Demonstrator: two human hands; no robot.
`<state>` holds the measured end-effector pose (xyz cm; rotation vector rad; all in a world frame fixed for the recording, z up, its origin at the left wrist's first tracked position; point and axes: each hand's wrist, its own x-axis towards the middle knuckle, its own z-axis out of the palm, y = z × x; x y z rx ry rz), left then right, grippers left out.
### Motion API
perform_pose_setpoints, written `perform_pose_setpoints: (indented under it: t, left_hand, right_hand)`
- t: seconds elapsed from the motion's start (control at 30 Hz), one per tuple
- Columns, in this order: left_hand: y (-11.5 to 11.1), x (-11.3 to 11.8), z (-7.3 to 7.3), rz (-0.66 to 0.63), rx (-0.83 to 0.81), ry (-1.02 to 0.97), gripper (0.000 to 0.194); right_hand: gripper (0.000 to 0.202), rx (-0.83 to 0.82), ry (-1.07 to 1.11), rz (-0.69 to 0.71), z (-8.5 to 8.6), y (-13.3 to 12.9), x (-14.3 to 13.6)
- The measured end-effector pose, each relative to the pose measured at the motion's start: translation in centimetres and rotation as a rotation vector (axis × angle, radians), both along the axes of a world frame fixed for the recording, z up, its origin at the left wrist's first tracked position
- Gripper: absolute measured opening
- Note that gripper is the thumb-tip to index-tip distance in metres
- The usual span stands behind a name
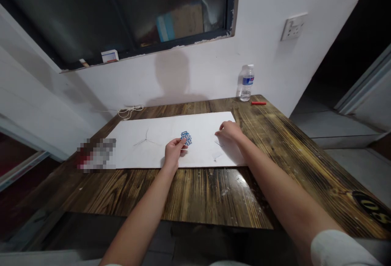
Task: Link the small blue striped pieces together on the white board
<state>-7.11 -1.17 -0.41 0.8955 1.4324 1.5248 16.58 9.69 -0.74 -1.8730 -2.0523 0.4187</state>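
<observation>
My left hand [174,152] pinches a small blue-and-white patterned piece [186,138] between thumb and fingers, just over the white board [201,121]. Its outline is uneven, and its exact kind is unclear. To the right, my right hand [229,130] is closed in a pinch above the board; whatever is between the fingertips is too small to make out. Below those fingertips a short dark thread-like strand [218,143] shows. A tiny dark bit [215,159] lies nearer the board's front edge. Thin dark strands [146,139] spread out on the board's left half.
The board lies on a dark wooden table [189,196]. Against the wall stands a water bottle [247,83], beside a red stick-like object [258,103]. A coiled white cord [130,111] is at the back left. A small box [110,56] rests on the window ledge.
</observation>
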Motion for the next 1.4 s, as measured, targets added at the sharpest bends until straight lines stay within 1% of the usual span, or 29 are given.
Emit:
perform_pose_setpoints:
  t: [0.1,0.2,0.27,0.37,0.47,0.5,0.6,0.7,0.8,0.87,0.97,1.13,1.23,1.33,1.4]
  left_hand:
    - [0.0,0.0,0.0,-0.007,0.006,0.004,0.04]
    - [0.0,0.0,0.0,-0.007,0.008,0.005,0.041]
    - [0.0,0.0,0.0,-0.007,0.005,0.003,0.041]
    - [0.0,0.0,0.1,-0.013,-0.007,0.0,0.041]
    - [0.0,0.0,0.0,-0.025,-0.008,0.007,0.04]
    - [0.0,0.0,0.0,-0.029,-0.003,0.012,0.039]
    - [-0.1,0.0,0.1,-0.029,0.012,0.022,0.037]
    - [-0.2,-0.1,0.2,-0.013,0.025,-0.001,0.035]
    - [-0.3,-0.2,0.4,0.005,0.036,-0.051,0.036]
    - [-0.3,-0.2,0.5,0.013,0.034,-0.085,0.037]
    - [-0.2,-0.3,0.4,0.007,0.034,-0.117,0.04]
    - [-0.1,-0.4,0.2,-0.008,0.042,-0.111,0.044]
    - [-0.1,-0.3,0.3,0.016,0.027,-0.109,0.044]
    - [-0.1,-0.2,0.4,0.053,0.025,-0.12,0.042]
    - [-0.1,-0.2,0.3,0.063,0.03,-0.119,0.041]
  right_hand:
    - [0.031,-0.014,-0.001,0.006,0.0,-0.3,-0.5]
    - [0.02,-0.012,0.084,0.018,0.3,-0.5,-0.8]
    - [0.013,0.065,0.179,0.061,0.7,-0.7,-1.3]
    - [0.011,0.22,0.346,0.198,1.9,-1.4,-2.6]
    - [0.01,0.381,0.473,0.317,3.2,-3.1,-4.6]
    - [0.009,0.435,0.488,0.383,3.6,-3.8,-5.3]
    - [0.01,0.602,0.437,0.54,3.9,-5.9,-7.3]
    - [0.014,0.69,0.232,0.667,3.3,-7.1,-8.7]
    - [0.018,0.707,0.129,0.723,2.4,-7.4,-9.2]
    - [0.018,0.711,0.137,0.722,2.0,-7.3,-9.2]
    - [0.018,0.706,0.157,0.716,2.0,-7.2,-9.0]
    - [0.013,0.657,0.166,0.753,2.6,-7.1,-8.7]
    - [0.012,0.605,0.164,0.803,3.2,-6.9,-8.3]
    - [0.014,0.534,0.231,0.849,4.1,-6.2,-7.2]
    - [0.016,0.482,0.287,0.811,4.7,-5.5,-6.0]
